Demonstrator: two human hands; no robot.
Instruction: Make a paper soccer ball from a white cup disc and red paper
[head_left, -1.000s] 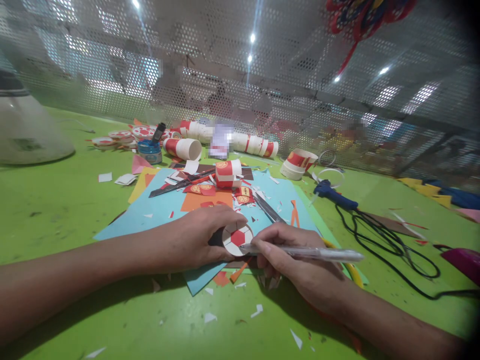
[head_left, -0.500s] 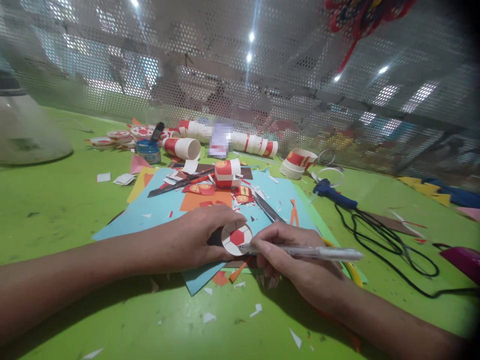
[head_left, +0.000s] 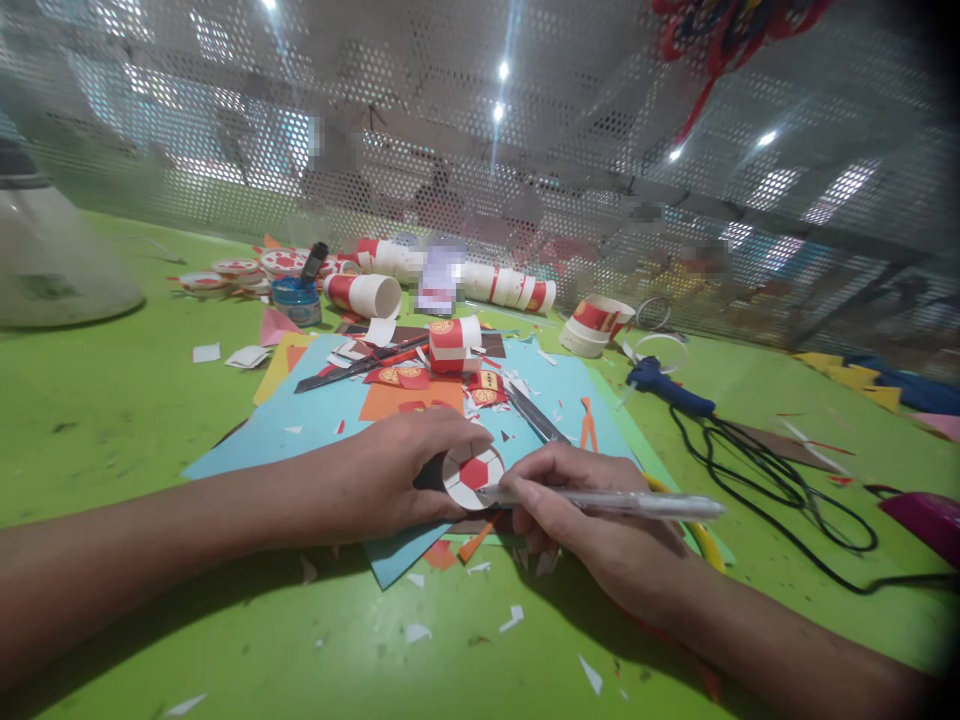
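Between the thumb and fingers of my left hand (head_left: 401, 468) is a small round white paper disc (head_left: 473, 474). A red shape marks its centre and dark lines run out to its edge. Whether the disc is flat or the base of a cup, I cannot tell. My right hand (head_left: 574, 505) pinches a clear-barrelled pen (head_left: 637, 503), tilted almost level, its tip touching the lower right of the disc. Under both hands lie blue paper sheets (head_left: 247, 440). Just beyond them are red cut pieces (head_left: 397, 376) and a cut red-and-white paper cup (head_left: 455, 340).
On the green table (head_left: 150, 400) stand a blue jar (head_left: 296, 300), several paper cups (head_left: 364, 297) and a white container (head_left: 60, 260). A blue-handled tool (head_left: 667, 388) trails a black cord on the right. A blade (head_left: 536, 412) lies beyond my right hand. Paper scraps (head_left: 418, 633) litter the front.
Almost nothing differs. Both hands keep their places, and the pen tip stays on the lower part of the disc.
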